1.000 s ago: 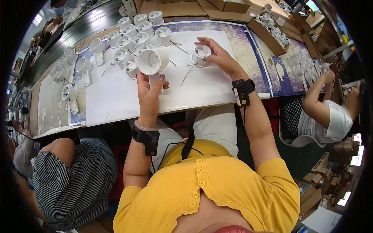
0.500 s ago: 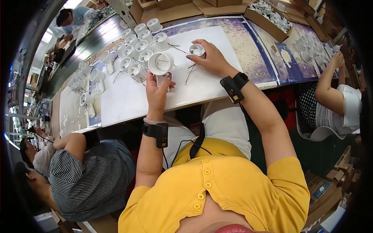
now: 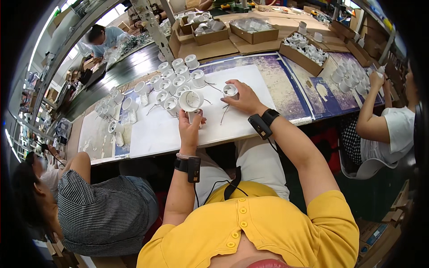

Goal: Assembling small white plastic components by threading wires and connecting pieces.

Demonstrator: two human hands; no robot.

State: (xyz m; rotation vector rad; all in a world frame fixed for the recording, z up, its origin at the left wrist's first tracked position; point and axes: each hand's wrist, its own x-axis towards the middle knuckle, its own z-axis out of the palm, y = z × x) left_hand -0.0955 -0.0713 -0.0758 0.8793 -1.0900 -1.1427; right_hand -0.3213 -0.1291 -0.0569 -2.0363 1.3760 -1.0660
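White sheet [image 3: 156, 138]: lying flat beneath both hands.
Left hand [image 3: 190, 129]: clamping thumb and fingers on the stem of the wide white cup [image 3: 191, 102], over the near middle of the white sheet.
Cup against left grip: projecting past the fingertips toward the far edge of the white sheet, with only the stem being held.
Right hand [image 3: 246, 100]: curling thumb and fingers around the small fan cup [image 3: 230, 90], over the right half of the white sheet.
Fan cup against right grip: sitting between thumb and forefinger, at the fingertip end.
Hard to see: hiding most of the stem behind the left fingers; covering part of the fan cup's wall with the right hand; not showing whether the fan cup is touching the white sheet.
Direction: turning the wide mouth upward and toward the near edge of the white sheet; running the stem toward that same edge; facing the fan cup's mouth upward, with the axis standing roughly upright.
Wires [image 3: 222, 115]: trailing from the small fan cup toward the white sheet's near edge.
Clustered fan cups [image 3: 178, 81]: standing on the white sheet's far left part.
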